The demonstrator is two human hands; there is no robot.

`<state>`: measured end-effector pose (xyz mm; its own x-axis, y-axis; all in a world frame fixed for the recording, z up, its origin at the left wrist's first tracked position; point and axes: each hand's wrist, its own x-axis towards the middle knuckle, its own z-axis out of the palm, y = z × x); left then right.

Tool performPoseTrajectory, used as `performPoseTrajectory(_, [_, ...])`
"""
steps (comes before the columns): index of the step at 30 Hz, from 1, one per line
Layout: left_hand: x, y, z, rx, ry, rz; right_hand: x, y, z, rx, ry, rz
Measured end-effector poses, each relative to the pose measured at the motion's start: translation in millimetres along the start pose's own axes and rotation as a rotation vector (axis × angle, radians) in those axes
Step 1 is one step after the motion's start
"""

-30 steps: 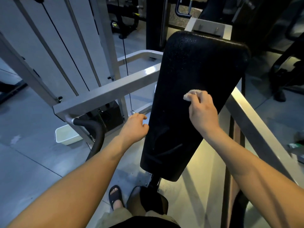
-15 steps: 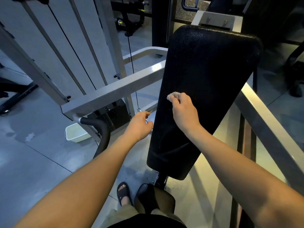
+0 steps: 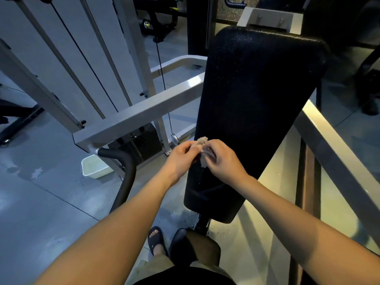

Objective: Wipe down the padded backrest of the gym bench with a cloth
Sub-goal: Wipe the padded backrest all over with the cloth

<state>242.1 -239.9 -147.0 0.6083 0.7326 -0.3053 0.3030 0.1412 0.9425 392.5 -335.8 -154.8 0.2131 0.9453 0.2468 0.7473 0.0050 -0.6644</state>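
Both hands meet in front of the lower left part of the black padded backrest (image 3: 261, 95). The left hand (image 3: 180, 160) and the right hand (image 3: 225, 162) each pinch the small beige cloth (image 3: 202, 150) with curled fingers; it is bunched between them, with one end sticking up and a flap hanging down. It looks lifted off the pad, though I cannot tell whether it brushes it.

No wiping stroke is under way. This looks like a regrip or refold, turning the cloth to a better face. The next move calls for one hand to take the cloth, spread it flat against the pad, and sweep with steady pressure. The upper pad shows fine glints, and whether that is moisture or texture is unclear.

The pad face above the hands is open, so long strokes upward have room. The edges are tighter:
- The left edge runs just beside a grey beam (image 3: 144, 112) and a thin cable (image 3: 163, 89).
- The right edge lies near a metal rail (image 3: 329, 145).
- The top meets a grey bracket (image 3: 267, 17).

Knuckles could catch there. A white tub (image 3: 93, 168) sits on the floor (image 3: 41, 202), well apart to the left.
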Motion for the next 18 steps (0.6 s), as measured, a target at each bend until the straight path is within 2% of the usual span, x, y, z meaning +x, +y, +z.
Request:
performPoseTrajectory(4, [3, 5, 4, 0.035, 0.134, 0.059, 6, 2, -14, -0.038, -0.092, -0.11])
performPoseTrajectory(6, [5, 12, 3, 0.002, 0.208, 0.035, 15, 2, -28, -0.182, -0.109, -0.197])
performPoseTrajectory(9, [9, 29, -3, -0.006, 0.346, 0.051, 31, 6, -58, -0.528, -0.009, -0.36])
performPoseTrajectory(12, [30, 54, -17, 0.078, 0.452, 0.174, 47, 14, -86, -0.803, 0.134, -0.421])
performPoseTrajectory(15, [63, 80, -27, 0.161, 0.475, 0.282, 59, 31, -99, -0.975, 0.099, -0.438])
performPoseTrajectory(18, [86, 98, -12, 0.221, 0.433, 0.337, 65, 49, -104, -1.027, 0.11, -0.56])
